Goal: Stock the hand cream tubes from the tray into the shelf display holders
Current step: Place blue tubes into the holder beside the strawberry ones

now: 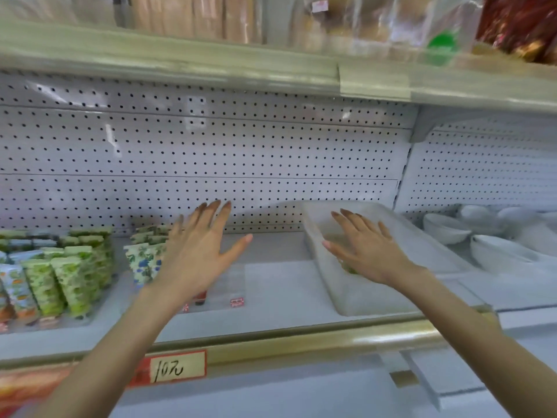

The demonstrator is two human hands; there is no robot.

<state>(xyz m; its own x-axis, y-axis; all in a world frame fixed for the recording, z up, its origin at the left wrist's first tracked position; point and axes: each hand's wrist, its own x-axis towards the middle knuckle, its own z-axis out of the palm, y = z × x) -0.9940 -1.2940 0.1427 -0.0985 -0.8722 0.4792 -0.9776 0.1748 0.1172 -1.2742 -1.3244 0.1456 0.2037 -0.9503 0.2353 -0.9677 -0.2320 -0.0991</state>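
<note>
1. Now, at the bottom of the frame, a handwritten price tag (177, 369) sits on the gold shelf rail (331, 337). Both forearms cross above it toward the shelf.
2. Centre frame on my feed, the left hand (199, 254) hovers with fingers straight and spread, holding nothing. Beneath it is a clear display holder (233, 285) that looks largely unfilled, though the hand hides part of it.
3. Right of centre, the right hand (367, 251), likewise spread and empty, reaches into the translucent tray (370, 303) resting on the shelf. A green patch (348, 268) shows just under the palm. It may be a last tube, but it is too blurred for me to call.
4. Lower left, the hand cream tubes (72, 276) stand upright in packed rows in their holders, with a blue-flowered group (140, 260) just beside the left wrist. I judge the stocking mostly done. The tray looks nearly emptied, and what remains is whatever lies under the right palm, plus the open holder.
5. Farther back, white bowls (446, 230) sit at the right edge. A pegboard wall (211, 146) backs the shelf, and blurred packaged goods line the upper shelf (180, 55) across the top.
</note>
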